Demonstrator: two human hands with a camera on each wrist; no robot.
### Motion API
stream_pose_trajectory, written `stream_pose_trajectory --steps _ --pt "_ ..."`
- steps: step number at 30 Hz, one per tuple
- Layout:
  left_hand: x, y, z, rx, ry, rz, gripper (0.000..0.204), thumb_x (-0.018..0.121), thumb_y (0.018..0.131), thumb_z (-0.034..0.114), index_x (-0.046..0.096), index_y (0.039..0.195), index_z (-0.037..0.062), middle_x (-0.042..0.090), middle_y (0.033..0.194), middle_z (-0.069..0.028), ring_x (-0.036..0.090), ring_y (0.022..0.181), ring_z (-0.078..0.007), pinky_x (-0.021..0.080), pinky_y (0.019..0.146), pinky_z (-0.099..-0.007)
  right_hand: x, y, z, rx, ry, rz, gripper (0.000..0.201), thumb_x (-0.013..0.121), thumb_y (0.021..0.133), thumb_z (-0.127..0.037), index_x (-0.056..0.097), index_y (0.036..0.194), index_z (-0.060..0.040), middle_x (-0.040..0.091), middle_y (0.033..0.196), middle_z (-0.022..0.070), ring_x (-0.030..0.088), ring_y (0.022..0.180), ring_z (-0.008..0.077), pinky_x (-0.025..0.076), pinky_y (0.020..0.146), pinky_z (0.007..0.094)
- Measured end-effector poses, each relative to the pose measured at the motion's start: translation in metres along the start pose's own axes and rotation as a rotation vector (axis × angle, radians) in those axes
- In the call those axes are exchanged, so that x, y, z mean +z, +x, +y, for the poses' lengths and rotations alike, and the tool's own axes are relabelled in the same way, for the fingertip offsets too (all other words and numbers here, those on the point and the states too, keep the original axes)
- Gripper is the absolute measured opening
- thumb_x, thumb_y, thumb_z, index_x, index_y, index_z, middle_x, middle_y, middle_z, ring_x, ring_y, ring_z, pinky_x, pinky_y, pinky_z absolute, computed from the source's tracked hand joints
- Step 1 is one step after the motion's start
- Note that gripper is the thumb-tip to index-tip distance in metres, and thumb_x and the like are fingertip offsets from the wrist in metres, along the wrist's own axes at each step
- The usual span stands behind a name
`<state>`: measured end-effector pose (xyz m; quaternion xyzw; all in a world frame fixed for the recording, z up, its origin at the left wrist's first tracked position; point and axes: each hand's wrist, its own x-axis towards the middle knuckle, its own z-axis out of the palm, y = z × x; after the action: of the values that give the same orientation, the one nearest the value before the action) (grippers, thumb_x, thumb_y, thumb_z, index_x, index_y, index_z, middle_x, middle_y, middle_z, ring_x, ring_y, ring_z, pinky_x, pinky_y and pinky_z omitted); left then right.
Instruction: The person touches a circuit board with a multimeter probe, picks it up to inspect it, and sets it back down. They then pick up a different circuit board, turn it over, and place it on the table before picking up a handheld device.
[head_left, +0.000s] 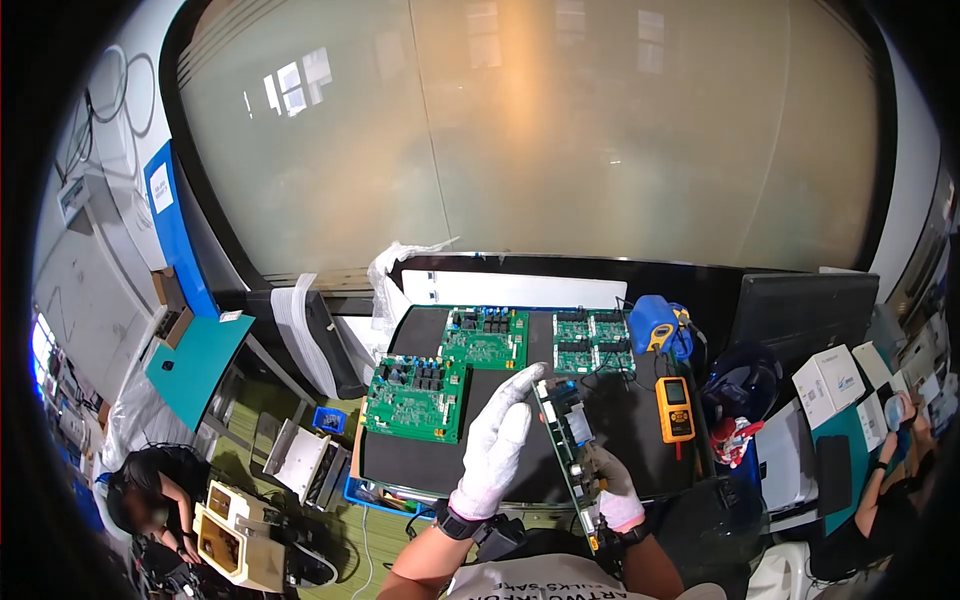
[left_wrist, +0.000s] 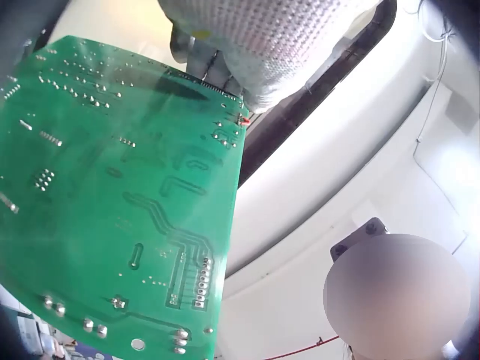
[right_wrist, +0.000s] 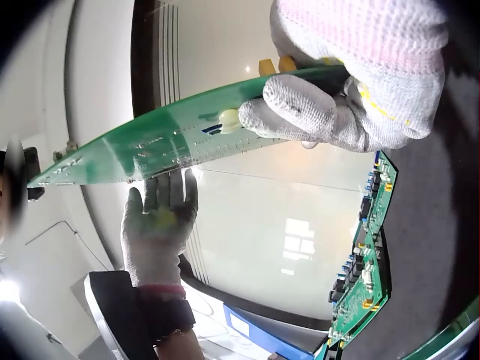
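Observation:
A green circuit board (head_left: 566, 450) is held up on edge above the near side of the dark work mat, components facing right. The gloved right hand (head_left: 612, 485) grips its lower right part; in the right wrist view that hand (right_wrist: 352, 97) pinches the board (right_wrist: 172, 135) at one edge. My gloved left hand (head_left: 497, 440) is raised on the board's left side, its fingers straight and close to the top edge; contact cannot be told. The solder side of the board (left_wrist: 127, 195) fills much of the left wrist view, beside the left hand (left_wrist: 262, 45).
Two green boards (head_left: 415, 400) (head_left: 486, 338) lie at the mat's left, and smaller boards (head_left: 593, 342) at the back. A blue device (head_left: 654, 324) and a yellow meter (head_left: 675, 410) stand at the right. A person (head_left: 160, 500) sits at lower left; another person's arm (head_left: 878, 480) shows far right.

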<state>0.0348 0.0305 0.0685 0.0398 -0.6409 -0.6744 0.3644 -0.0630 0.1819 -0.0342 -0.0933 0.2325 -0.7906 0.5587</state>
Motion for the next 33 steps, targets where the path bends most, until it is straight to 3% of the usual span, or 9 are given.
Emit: stream_pose_trajectory --steps 2,6,7,10,14,15,19,23,33 --pt "0.001 -0.005 0.0 -0.014 -0.017 0.001 0.046 0.048 0.095 0.026 0.047 0.13 -0.0035 0.05 0.13 -0.0131 0.048 0.113 -0.0167 0.035 0.099 -0.0297 0.012 -0.008 0.002 -0.233 -0.352 0.268 0.018 0.051 0.094 -0.019 0.059 0.102 -0.005 0.059 0.082 -0.0031 0.057 0.069 0.0046 0.047 0.06 0.0199" --pt "0.002 -0.012 -0.002 0.012 -0.07 0.039 0.048 0.049 0.095 0.03 0.047 0.131 -0.0022 0.055 0.121 -0.0077 0.048 0.09 -0.0069 0.039 0.081 -0.0213 -0.042 -0.012 0.007 -0.27 -0.343 0.358 0.026 0.05 0.096 -0.027 0.06 0.107 -0.0057 0.061 0.087 -0.0011 0.058 0.077 0.0071 0.048 0.07 0.0223" --pt "0.001 -0.014 0.003 -0.058 -0.078 0.033 0.049 0.05 0.095 0.03 0.047 0.132 -0.0016 0.057 0.109 -0.0005 0.042 0.077 -0.0019 0.035 0.071 -0.0159 -0.041 -0.014 0.003 -0.311 -0.383 0.348 0.029 0.052 0.095 -0.03 0.059 0.111 -0.0065 0.062 0.093 0.0001 0.059 0.082 0.0081 0.049 0.071 0.0228" --pt "-0.001 -0.015 0.006 -0.055 -0.017 0.043 0.049 0.051 0.095 0.029 0.045 0.133 -0.002 0.056 0.101 0.0042 0.033 0.07 0.0 0.03 0.064 -0.0139 -0.036 -0.023 -0.006 -0.477 -0.462 0.393 0.035 0.055 0.094 -0.027 0.054 0.118 -0.0022 0.061 0.101 0.003 0.059 0.087 0.0098 0.05 0.072 0.0249" --pt "-0.003 -0.012 0.005 -0.084 -0.114 0.045 0.051 0.051 0.095 0.028 0.043 0.133 -0.0057 0.055 0.117 -0.0011 0.045 0.084 -0.0018 0.037 0.081 -0.0173 -0.04 -0.027 -0.017 -0.608 -0.369 0.39 0.028 0.051 0.094 -0.014 0.053 0.118 -0.0007 0.062 0.102 0.0049 0.06 0.088 0.0119 0.051 0.075 0.026" --pt "-0.008 -0.013 0.002 -0.097 -0.154 0.004 0.052 0.05 0.096 0.027 0.041 0.133 -0.0071 0.052 0.126 -0.0053 0.049 0.101 -0.0051 0.035 0.094 -0.0221 -0.041 -0.029 -0.02 -0.65 -0.353 0.438 0.024 0.05 0.093 -0.007 0.054 0.116 -0.0011 0.062 0.102 0.0053 0.06 0.089 0.0118 0.051 0.075 0.0255" --pt "-0.018 -0.012 -0.008 -0.168 -0.174 -0.006 0.053 0.049 0.096 0.027 0.04 0.134 -0.0076 0.052 0.127 -0.0075 0.049 0.108 -0.0078 0.034 0.098 -0.0246 -0.038 -0.037 -0.032 -0.629 -0.182 0.431 0.022 0.049 0.094 -0.008 0.054 0.113 -0.0002 0.061 0.1 0.0038 0.059 0.088 0.0108 0.05 0.076 0.0252" --pt "-0.023 -0.008 -0.014 -0.136 -0.156 -0.035 0.054 0.05 0.096 0.029 0.039 0.135 -0.0069 0.055 0.122 -0.0055 0.049 0.105 -0.0068 0.036 0.095 -0.0231 -0.021 -0.048 -0.034 -0.763 -0.65 0.519 0.019 0.047 0.091 -0.012 0.056 0.103 0.0009 0.058 0.091 0.0005 0.052 0.077 0.0057 0.043 0.07 0.0219" --pt "-0.024 -0.003 -0.029 -0.172 -0.109 0.001 0.056 0.046 0.097 0.034 0.039 0.135 -0.0071 0.051 0.129 -0.0098 0.046 0.119 -0.0138 0.031 0.103 -0.0283 -0.013 -0.046 -0.036 -0.737 -0.566 0.494 0.017 0.049 0.092 -0.015 0.057 0.099 -0.0013 0.056 0.086 -0.0021 0.05 0.073 0.0039 0.042 0.065 0.0202"
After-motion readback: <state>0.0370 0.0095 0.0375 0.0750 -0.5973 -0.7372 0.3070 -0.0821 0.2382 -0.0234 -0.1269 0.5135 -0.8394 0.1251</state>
